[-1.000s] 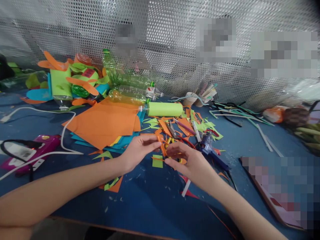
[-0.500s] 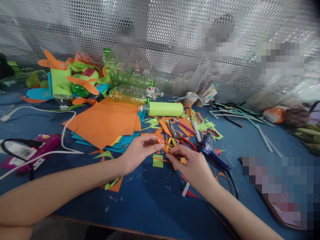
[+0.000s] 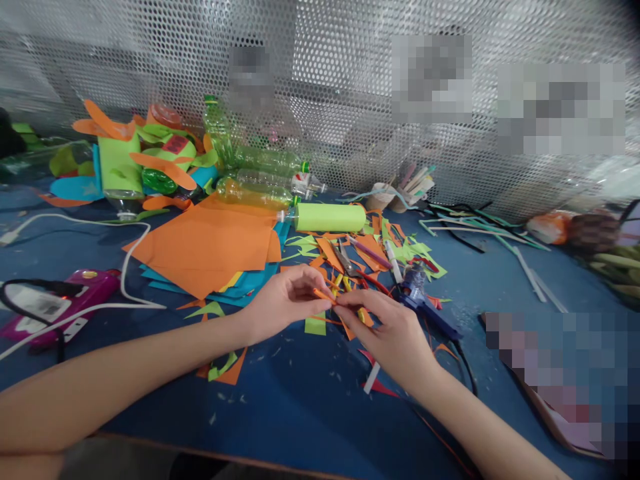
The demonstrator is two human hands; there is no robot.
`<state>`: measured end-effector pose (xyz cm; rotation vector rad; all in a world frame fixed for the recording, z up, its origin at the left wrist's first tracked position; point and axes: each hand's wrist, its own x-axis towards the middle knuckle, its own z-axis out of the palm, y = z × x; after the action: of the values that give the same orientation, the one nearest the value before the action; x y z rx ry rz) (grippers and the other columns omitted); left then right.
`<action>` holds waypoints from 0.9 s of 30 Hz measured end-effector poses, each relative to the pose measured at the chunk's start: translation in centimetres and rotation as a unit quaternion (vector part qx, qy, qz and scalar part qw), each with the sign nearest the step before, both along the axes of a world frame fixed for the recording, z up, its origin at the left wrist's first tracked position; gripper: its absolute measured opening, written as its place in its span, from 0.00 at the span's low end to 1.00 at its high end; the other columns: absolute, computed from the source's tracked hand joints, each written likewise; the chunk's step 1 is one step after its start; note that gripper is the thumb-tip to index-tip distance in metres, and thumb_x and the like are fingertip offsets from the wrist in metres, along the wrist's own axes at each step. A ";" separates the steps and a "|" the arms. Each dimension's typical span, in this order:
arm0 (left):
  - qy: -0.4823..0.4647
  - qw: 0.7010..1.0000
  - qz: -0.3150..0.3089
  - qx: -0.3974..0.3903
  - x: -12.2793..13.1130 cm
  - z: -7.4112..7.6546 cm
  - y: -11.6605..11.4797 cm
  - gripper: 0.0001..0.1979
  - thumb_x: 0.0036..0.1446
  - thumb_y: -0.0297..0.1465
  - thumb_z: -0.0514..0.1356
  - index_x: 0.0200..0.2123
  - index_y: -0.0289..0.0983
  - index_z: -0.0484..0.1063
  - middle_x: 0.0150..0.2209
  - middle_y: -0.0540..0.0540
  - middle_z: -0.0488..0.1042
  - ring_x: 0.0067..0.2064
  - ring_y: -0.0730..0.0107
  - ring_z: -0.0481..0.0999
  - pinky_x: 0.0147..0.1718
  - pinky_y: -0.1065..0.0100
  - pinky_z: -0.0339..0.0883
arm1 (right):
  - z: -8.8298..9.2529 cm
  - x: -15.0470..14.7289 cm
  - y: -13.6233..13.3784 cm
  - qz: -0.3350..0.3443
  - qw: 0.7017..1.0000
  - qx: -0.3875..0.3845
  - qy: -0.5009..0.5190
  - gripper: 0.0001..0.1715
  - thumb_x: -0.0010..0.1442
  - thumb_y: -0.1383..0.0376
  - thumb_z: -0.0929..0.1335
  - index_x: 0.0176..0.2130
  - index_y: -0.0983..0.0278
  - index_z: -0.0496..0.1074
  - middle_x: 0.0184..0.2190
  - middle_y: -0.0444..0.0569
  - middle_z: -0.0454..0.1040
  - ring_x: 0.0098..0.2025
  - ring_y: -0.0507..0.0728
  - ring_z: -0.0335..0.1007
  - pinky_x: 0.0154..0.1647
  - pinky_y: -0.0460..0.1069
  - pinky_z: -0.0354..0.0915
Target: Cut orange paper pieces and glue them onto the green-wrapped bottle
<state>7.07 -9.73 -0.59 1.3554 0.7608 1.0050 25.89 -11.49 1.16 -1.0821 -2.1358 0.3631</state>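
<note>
Between my two hands, over the middle of the blue table, is a small narrow piece of orange paper point(image 3: 324, 295). My left hand point(image 3: 295, 295) pinches one end of it, and my right hand point(image 3: 383, 322) pinches the other with thumb and forefinger. The fingertips nearly meet, hiding part of the paper. Scissors point(image 3: 346, 260) lie just behind the hands among orange and green paper scraps point(image 3: 415, 252). A blue glue gun point(image 3: 431, 312) rests to the right of my right hand. Under the fingers lies a green paper square point(image 3: 315, 324).
Orange sheets point(image 3: 200, 243) lie stacked over blue ones on the left. Behind stand paper-wrapped bottles point(image 3: 120, 167), and a green-wrapped bottle point(image 3: 330, 218) lies on its side. A purple power strip point(image 3: 93, 293) with cables sits at left. A perforated metal screen point(image 3: 330, 80) closes the back.
My left hand has turned slightly and its fingertips have moved right, closer to my right hand. The orange paper now lies flatter between them.
</note>
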 end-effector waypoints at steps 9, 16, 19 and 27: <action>0.109 0.985 0.011 0.135 -0.5 -0.3 0.2 0.02 0.53 0.28 0.59 0.32 0.35 0.68 0.35 0.48 0.72 0.38 0.72 0.72 0.41 0.68 0.67 | -0.2 0.2 0.5 0.044 0.992 0.099 -0.070 0.07 0.60 0.69 0.64 0.40 0.61 0.69 0.35 0.48 0.75 0.37 0.54 0.70 0.42 0.50 0.66; 0.153 0.969 0.035 0.193 -0.7 0.4 0.2 0.04 0.54 0.28 0.58 0.35 0.36 0.68 0.35 0.48 0.71 0.38 0.73 0.72 0.40 0.69 0.68 | -0.3 0.7 0.6 0.066 0.984 0.134 -0.095 0.09 0.59 0.71 0.65 0.41 0.63 0.68 0.36 0.49 0.74 0.39 0.53 0.69 0.44 0.49 0.65; 0.145 0.971 0.053 0.181 -0.6 0.3 0.3 0.04 0.54 0.29 0.58 0.34 0.36 0.68 0.34 0.48 0.71 0.36 0.73 0.72 0.39 0.69 0.68 | -0.1 0.6 0.7 0.047 0.984 0.145 -0.097 0.08 0.58 0.71 0.65 0.40 0.63 0.68 0.34 0.48 0.74 0.38 0.54 0.69 0.43 0.50 0.65; 0.134 0.978 0.033 0.158 -0.6 0.5 0.0 0.03 0.54 0.28 0.58 0.33 0.35 0.70 0.35 0.47 0.71 0.37 0.71 0.72 0.41 0.68 0.68 | -0.6 0.4 0.7 0.062 0.993 0.077 -0.060 0.06 0.59 0.68 0.64 0.40 0.61 0.66 0.34 0.48 0.74 0.36 0.54 0.69 0.40 0.51 0.66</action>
<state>6.50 -9.78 -0.04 1.7758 0.8765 1.0391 26.26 -10.82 0.55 -0.9070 -2.3028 0.1899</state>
